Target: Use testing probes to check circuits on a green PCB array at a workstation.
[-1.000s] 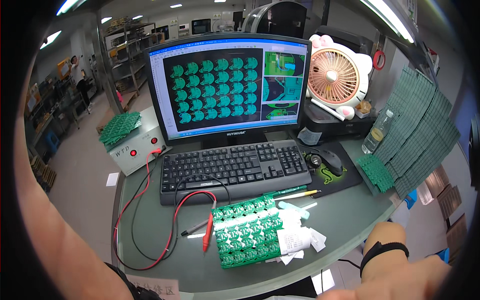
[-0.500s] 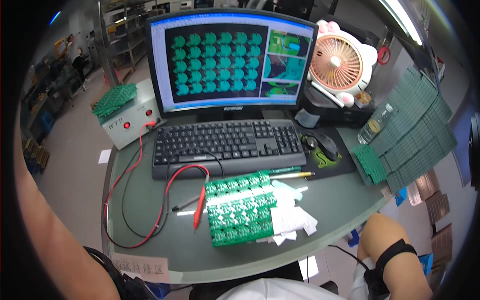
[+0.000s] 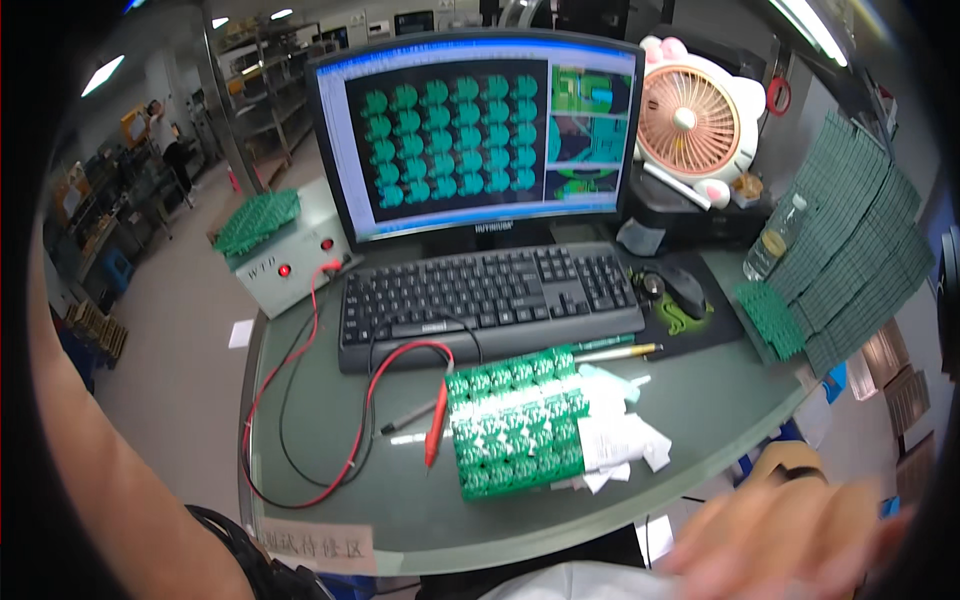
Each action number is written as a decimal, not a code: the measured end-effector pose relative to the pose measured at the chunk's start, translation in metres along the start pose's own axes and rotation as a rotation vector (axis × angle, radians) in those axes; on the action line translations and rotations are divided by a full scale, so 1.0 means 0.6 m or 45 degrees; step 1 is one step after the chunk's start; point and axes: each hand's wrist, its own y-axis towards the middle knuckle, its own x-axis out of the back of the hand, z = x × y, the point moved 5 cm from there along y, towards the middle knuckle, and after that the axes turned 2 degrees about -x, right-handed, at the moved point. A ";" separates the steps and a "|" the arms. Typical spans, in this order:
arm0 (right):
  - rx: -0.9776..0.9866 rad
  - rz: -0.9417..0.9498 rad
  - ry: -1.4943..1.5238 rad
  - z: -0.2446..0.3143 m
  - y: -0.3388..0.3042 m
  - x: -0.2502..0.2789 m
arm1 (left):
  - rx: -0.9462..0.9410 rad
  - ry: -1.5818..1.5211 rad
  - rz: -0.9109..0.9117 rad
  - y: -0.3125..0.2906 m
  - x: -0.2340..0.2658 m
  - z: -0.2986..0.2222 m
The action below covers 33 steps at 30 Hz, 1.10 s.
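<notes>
Blurred by motion, my right hand (image 3: 790, 535) is low at the right, in front of the table's near edge; its fingers look bent, and I cannot make out anything in them. My left forearm (image 3: 110, 455) runs up the left side, its hand out of view. Nearest to my right hand on the table are white paper slips (image 3: 625, 440). They lie against a green circuit board panel (image 3: 520, 430) with rows of round boards. Left of the panel lie a red test probe (image 3: 436, 432) and a dark pen-like probe (image 3: 412, 414), apart from both hands.
Behind the panel are a black keyboard (image 3: 490, 300), a mouse (image 3: 684, 292) and a monitor (image 3: 460, 140). A grey box (image 3: 290, 285) with red sockets carries green boards. At right stand a fan (image 3: 685, 120), a bottle (image 3: 775, 240) and stacked green panels (image 3: 860, 240).
My right hand has come into view at the lower right. The whole scene has shifted slightly right and down in the picture. The things on the table keep their places.
</notes>
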 end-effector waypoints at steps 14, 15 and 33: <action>0.074 0.091 -0.146 -0.010 -0.002 0.000 | 0.039 0.006 0.014 -0.003 -0.001 0.004; 0.080 0.091 -0.155 -0.009 -0.001 0.001 | 0.041 0.006 0.017 -0.003 -0.001 0.004; 0.104 0.012 -0.568 -0.013 0.010 0.052 | 0.003 0.006 -0.017 -0.002 0.004 -0.005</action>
